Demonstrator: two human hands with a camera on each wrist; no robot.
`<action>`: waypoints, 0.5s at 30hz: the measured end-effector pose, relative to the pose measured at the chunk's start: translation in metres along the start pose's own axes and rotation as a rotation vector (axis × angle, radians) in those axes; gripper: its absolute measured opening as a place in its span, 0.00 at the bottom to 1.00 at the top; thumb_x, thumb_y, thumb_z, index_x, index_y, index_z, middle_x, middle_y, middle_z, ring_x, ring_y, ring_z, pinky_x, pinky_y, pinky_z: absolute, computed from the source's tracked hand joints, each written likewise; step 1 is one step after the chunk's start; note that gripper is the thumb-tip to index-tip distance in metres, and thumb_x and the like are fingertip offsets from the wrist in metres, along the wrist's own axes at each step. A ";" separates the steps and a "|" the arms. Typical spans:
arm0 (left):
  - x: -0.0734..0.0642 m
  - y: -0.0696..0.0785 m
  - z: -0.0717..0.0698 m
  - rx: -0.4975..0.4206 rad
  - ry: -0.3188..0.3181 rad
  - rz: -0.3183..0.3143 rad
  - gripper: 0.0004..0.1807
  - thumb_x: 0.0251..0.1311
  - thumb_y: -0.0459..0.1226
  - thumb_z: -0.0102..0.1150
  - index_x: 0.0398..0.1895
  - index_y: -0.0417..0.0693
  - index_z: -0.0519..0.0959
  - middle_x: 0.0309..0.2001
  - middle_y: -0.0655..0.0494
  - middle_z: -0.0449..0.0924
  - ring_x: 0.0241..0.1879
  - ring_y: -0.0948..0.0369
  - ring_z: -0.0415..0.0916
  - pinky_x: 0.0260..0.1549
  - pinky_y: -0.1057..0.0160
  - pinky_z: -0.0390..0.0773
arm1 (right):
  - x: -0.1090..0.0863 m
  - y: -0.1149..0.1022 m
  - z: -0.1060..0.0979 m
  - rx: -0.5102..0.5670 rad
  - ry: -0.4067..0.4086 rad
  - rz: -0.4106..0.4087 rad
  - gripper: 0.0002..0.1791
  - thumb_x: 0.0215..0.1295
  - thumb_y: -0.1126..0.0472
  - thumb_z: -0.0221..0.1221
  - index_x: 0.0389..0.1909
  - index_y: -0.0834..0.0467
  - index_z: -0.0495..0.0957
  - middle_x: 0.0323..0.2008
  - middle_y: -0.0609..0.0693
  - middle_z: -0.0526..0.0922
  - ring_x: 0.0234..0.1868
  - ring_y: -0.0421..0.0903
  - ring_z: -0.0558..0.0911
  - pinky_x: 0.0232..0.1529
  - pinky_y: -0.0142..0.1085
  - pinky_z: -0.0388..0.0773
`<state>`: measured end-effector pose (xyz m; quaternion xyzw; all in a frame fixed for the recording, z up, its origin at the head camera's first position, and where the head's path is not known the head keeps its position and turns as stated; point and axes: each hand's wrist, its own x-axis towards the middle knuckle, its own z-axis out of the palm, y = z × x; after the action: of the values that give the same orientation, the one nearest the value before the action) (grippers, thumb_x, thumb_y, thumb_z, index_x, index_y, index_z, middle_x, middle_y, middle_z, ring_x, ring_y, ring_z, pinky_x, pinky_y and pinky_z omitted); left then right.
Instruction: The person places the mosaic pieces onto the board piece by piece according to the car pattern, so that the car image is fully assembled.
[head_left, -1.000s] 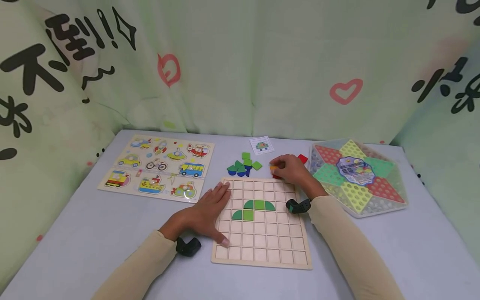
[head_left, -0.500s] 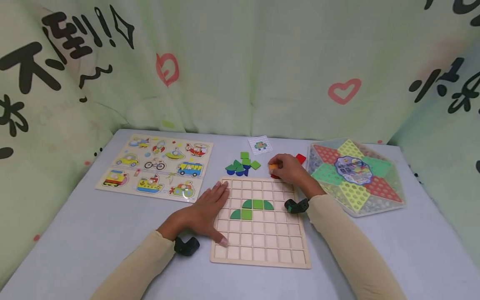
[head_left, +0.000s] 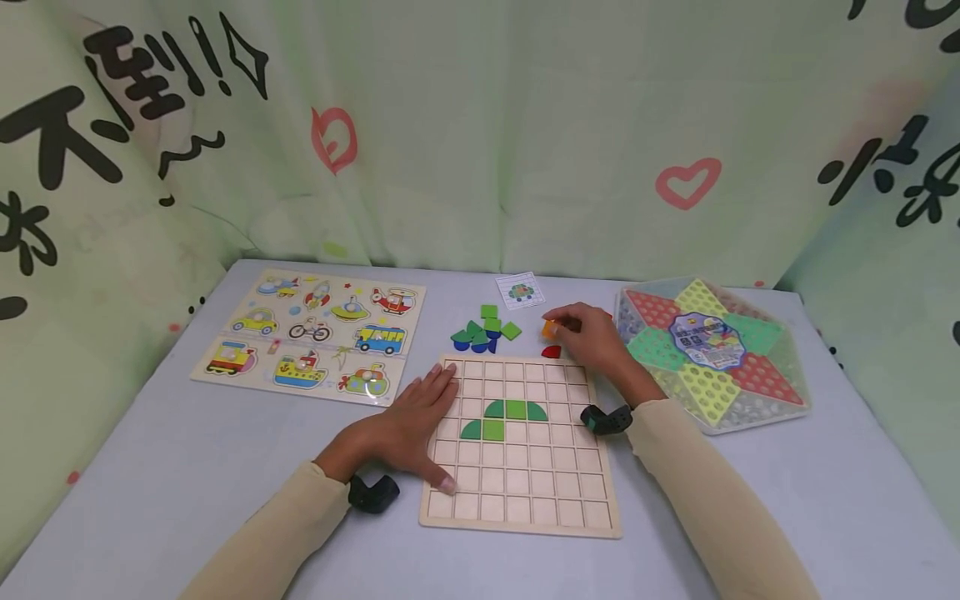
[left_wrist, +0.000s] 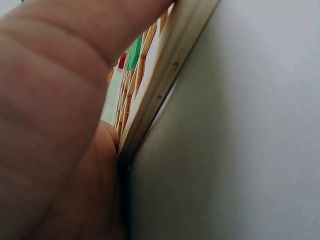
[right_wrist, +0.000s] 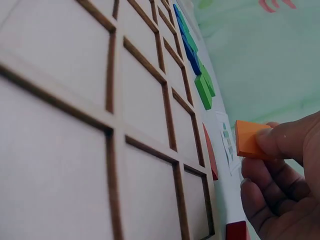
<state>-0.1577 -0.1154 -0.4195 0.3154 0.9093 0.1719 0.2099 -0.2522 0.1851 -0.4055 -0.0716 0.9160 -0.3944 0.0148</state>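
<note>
The left hand [head_left: 411,427] lies with fingers extended and thumb spread on the left edge of the board [head_left: 557,483], gripping nothing and covering part of that rim. Seen from the left wrist, the hand's near surfaces fill much of the view and the board runs out of it; its green pieces [left_wrist: 133,52] show only as a sliver.

Beyond the board's far right corner, the right hand [head_left: 594,340] pinches an orange tile [right_wrist: 248,139] between thumb and fingers; the thumb covers one end of the tile, and that hand is cut off by the right wrist view's border. The right wrist and its black device [head_left: 606,419] hide part of the board's right rim.

Just past the board's far edge lies a red piece [head_left: 551,352]; a second, the red block [right_wrist: 237,231], is cropped in the right wrist view. Left of these, also beyond the board, blue pieces [head_left: 462,346] are partly covered by green ones. Behind them is a card [head_left: 520,290], its print too small to make out. Right of the board, the right arm overlaps a box [head_left: 712,392] whose label is illegible.
</note>
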 end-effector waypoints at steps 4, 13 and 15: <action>0.000 0.000 0.000 0.009 -0.002 -0.006 0.73 0.37 0.66 0.71 0.78 0.41 0.40 0.78 0.50 0.27 0.74 0.54 0.19 0.70 0.51 0.31 | -0.006 0.000 0.001 0.004 -0.022 -0.017 0.14 0.68 0.67 0.56 0.52 0.62 0.82 0.46 0.57 0.79 0.44 0.52 0.77 0.45 0.42 0.75; 0.001 0.000 0.000 0.009 -0.002 -0.010 0.73 0.37 0.66 0.71 0.78 0.41 0.40 0.78 0.50 0.27 0.74 0.53 0.19 0.70 0.51 0.31 | -0.016 0.002 0.007 0.127 -0.106 -0.056 0.13 0.67 0.66 0.60 0.50 0.61 0.82 0.46 0.54 0.83 0.42 0.50 0.79 0.42 0.37 0.78; 0.001 0.001 -0.001 0.009 -0.004 -0.009 0.73 0.37 0.66 0.71 0.78 0.41 0.40 0.78 0.50 0.27 0.74 0.53 0.19 0.70 0.51 0.31 | -0.019 0.002 0.009 0.126 -0.130 -0.067 0.12 0.67 0.65 0.60 0.50 0.61 0.83 0.45 0.54 0.84 0.40 0.49 0.79 0.41 0.36 0.78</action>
<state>-0.1580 -0.1145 -0.4188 0.3125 0.9111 0.1664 0.2111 -0.2326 0.1828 -0.4133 -0.1267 0.8835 -0.4463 0.0652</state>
